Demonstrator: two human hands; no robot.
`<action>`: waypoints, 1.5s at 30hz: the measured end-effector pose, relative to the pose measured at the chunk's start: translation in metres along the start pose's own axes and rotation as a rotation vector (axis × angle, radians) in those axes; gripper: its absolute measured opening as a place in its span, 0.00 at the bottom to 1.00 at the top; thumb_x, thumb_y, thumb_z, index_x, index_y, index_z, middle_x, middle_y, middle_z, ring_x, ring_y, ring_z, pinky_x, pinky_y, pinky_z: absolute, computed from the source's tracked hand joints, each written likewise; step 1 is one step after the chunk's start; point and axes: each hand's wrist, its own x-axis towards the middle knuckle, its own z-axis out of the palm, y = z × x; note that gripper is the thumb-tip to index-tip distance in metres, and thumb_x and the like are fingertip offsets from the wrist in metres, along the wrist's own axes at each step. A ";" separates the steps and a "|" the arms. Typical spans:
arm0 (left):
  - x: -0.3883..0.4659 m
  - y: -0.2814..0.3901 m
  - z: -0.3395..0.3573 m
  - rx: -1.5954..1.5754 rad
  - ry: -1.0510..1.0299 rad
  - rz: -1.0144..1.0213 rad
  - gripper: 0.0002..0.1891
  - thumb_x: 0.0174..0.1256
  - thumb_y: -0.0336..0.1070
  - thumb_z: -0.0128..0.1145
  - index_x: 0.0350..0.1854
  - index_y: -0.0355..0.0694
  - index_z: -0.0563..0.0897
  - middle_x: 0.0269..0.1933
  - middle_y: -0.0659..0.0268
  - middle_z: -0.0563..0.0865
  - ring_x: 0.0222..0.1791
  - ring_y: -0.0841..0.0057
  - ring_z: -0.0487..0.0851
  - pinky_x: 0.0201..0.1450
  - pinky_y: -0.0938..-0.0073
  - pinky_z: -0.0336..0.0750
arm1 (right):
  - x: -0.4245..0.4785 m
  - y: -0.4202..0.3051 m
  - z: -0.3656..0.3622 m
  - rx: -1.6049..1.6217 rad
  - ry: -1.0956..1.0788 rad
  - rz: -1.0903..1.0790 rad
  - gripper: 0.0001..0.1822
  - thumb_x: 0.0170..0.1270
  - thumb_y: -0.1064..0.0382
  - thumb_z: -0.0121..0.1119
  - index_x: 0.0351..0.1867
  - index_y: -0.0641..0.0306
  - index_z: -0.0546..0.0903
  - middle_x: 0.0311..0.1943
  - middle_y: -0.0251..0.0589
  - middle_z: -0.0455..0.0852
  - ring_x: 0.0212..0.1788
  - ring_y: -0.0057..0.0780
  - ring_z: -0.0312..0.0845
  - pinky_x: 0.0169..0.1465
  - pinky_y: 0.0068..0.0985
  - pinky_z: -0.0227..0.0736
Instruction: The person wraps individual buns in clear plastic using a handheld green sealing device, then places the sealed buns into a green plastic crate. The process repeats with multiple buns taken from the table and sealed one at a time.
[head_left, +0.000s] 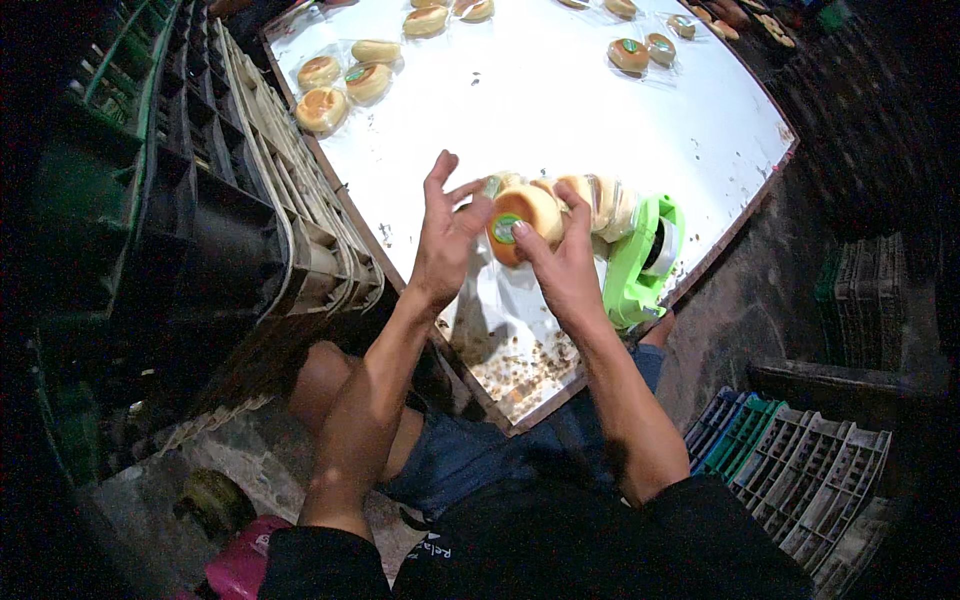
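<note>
Between my hands is a round browned bun (516, 217) in clear plastic, with a green round label facing up. My right hand (559, 262) grips it, thumb on the label and fingers along its far side. Just left of the bun, my left hand (448, 232) has its fingers spread and holds nothing that I can see. Several wrapped buns (598, 196) stand in a row behind it, partly covered by my right hand. A bright green tape dispenser (643, 262) with a tape roll sits right of my right hand, close to the table edge.
More wrapped buns (321, 109) lie at the white table's (540, 127) left side, others (628, 55) toward the far right. Stacked plastic crates (255, 165) rise along the left edge. Further crates (795, 465) stand on the floor at lower right.
</note>
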 end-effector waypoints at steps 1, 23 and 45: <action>0.000 -0.005 -0.002 0.185 0.130 0.015 0.39 0.73 0.58 0.47 0.73 0.34 0.50 0.72 0.51 0.59 0.65 0.61 0.69 0.66 0.59 0.66 | 0.000 0.000 0.003 0.015 0.026 -0.036 0.33 0.66 0.62 0.60 0.66 0.68 0.56 0.63 0.55 0.66 0.62 0.39 0.69 0.64 0.31 0.67; -0.041 0.027 0.041 0.399 0.299 0.189 0.19 0.70 0.40 0.56 0.54 0.30 0.76 0.44 0.52 0.83 0.41 0.66 0.81 0.47 0.69 0.76 | -0.048 -0.068 -0.006 0.486 0.157 -0.156 0.06 0.76 0.62 0.46 0.45 0.61 0.67 0.38 0.51 0.86 0.42 0.33 0.84 0.48 0.31 0.79; -0.038 0.055 0.030 0.028 -0.113 0.057 0.21 0.66 0.32 0.61 0.59 0.36 0.71 0.37 0.65 0.81 0.43 0.79 0.80 0.47 0.76 0.78 | -0.039 -0.079 -0.014 -0.394 0.056 -0.491 0.12 0.56 0.72 0.66 0.42 0.62 0.81 0.33 0.43 0.80 0.36 0.40 0.78 0.42 0.34 0.73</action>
